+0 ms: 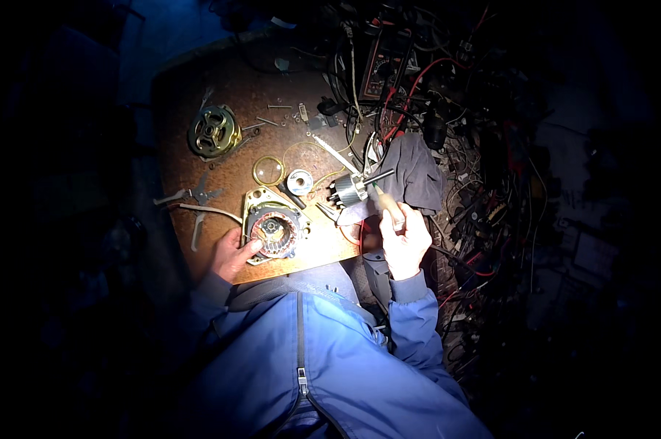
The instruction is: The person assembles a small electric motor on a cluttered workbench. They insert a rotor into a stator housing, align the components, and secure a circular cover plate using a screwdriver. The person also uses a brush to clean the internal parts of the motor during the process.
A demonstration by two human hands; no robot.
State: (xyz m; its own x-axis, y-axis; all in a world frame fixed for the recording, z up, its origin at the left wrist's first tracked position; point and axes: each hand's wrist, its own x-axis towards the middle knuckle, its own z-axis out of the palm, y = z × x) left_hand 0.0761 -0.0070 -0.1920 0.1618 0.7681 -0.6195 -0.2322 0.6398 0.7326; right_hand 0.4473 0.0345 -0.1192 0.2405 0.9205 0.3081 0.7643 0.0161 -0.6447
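My left hand (237,254) grips the near left side of a motor stator (295,228), its thumb on the rim of the round opening. The stator has a ring of windings inside a metal housing with a flange. My right hand (406,244) is closed around a tool with a tan handle (390,208), slightly blurred and greenish near its far end; its kind I cannot make out. Just beyond that tool lies a motor rotor (350,189) with a steel shaft. Between the two hands lie the slim jaws of a pair of pliers (327,211).
A round end cover (214,132) lies far left on the wooden table (180,91). A fan-like metal part (203,193), a solder spool (299,182), a brass-coloured ring (268,170) and screws lie around. Grey cloth (414,172), a multimeter (381,67) and tangled wires crowd the right.
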